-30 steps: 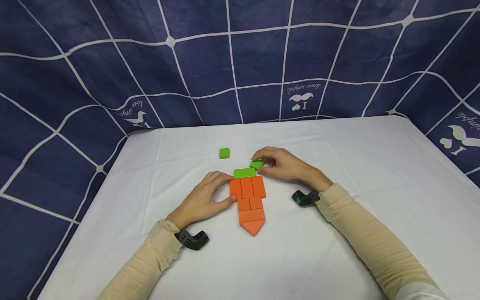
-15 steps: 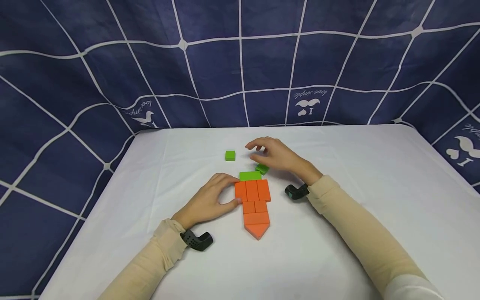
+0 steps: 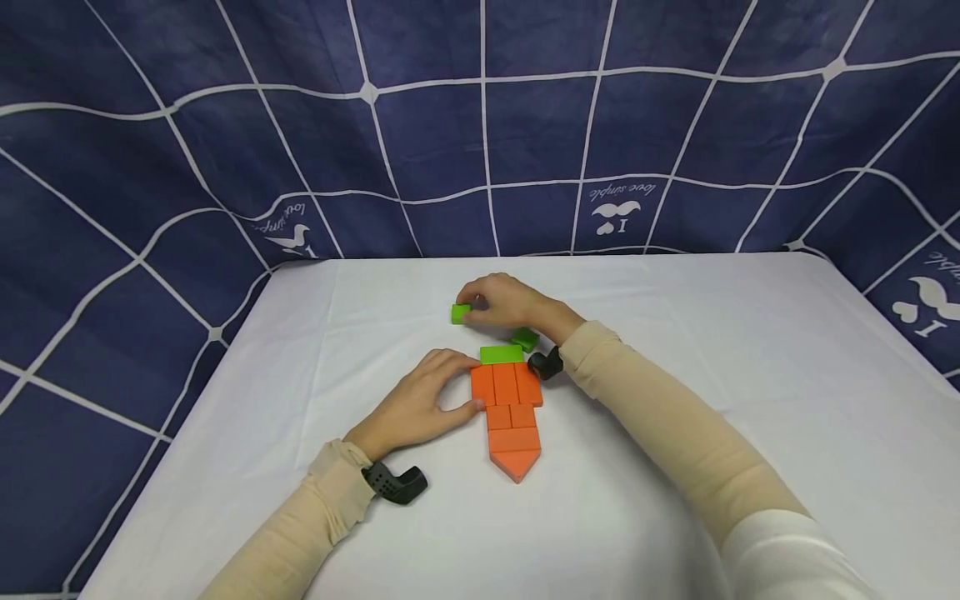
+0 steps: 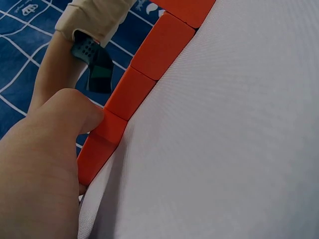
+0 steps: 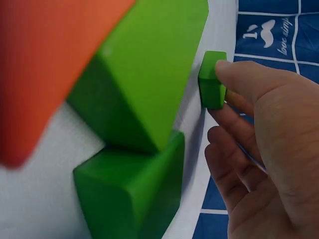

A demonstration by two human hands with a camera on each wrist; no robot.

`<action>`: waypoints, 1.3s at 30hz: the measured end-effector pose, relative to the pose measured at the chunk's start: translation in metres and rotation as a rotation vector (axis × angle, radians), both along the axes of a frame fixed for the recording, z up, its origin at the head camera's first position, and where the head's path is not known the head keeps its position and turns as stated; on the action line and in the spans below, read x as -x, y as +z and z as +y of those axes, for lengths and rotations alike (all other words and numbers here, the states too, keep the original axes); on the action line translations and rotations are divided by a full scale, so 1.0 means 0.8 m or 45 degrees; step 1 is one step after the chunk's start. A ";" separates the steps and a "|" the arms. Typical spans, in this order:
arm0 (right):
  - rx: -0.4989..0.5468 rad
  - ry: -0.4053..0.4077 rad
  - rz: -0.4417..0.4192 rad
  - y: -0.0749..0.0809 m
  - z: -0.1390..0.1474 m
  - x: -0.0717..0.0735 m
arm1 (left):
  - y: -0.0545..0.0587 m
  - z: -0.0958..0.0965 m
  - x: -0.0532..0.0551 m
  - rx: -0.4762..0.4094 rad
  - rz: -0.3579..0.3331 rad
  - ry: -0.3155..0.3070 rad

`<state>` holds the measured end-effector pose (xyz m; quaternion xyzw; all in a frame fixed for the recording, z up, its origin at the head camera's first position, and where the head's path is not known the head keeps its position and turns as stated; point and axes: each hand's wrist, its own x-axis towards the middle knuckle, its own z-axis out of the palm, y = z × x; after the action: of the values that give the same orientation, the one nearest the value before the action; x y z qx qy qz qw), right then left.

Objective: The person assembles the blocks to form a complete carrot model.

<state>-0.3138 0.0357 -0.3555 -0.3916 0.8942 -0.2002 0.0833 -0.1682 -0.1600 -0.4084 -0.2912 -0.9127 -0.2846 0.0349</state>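
Observation:
My left hand [image 3: 408, 408] holds the leftmost orange block [image 3: 482, 385] by its ends, thumb at the near end and index finger at the far end. That block [image 4: 96, 157] also shows in the left wrist view. At the far left, my right hand [image 3: 504, 302] pinches a small green square block [image 3: 460, 314] between thumb and fingers; the right wrist view shows the thumb on this block [image 5: 212, 82]. A long green block [image 3: 501, 355] lies against the orange row's far side. An angled green block [image 3: 526, 339] lies at its right end, under my right forearm.
More orange blocks [image 3: 512, 438] lie flush toward me, ending in a triangular block [image 3: 516, 464]. White cloth [image 3: 637, 500] covers the table. A dark blue checked curtain [image 3: 420, 142] hangs behind and at the sides. Each wrist carries a black device [image 3: 395, 483].
My right hand has let go of the angled green block, lifted, and moved left to the small green square block. The left hand stays on the orange block. The head view has shifted slightly.

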 end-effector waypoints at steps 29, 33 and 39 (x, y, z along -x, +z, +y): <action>0.102 0.203 -0.242 0.001 0.041 -0.020 | 0.000 -0.001 0.003 0.004 -0.003 0.003; 0.100 0.197 -0.248 -0.001 0.042 -0.019 | 0.000 -0.001 0.003 0.009 0.000 0.004; 0.143 0.117 -0.158 0.004 0.054 -0.024 | 0.000 -0.001 0.004 0.007 -0.005 0.001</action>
<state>-0.2944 0.0786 -0.3522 -0.4230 0.8559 -0.2697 0.1255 -0.1714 -0.1605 -0.4085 -0.2904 -0.9136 -0.2827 0.0322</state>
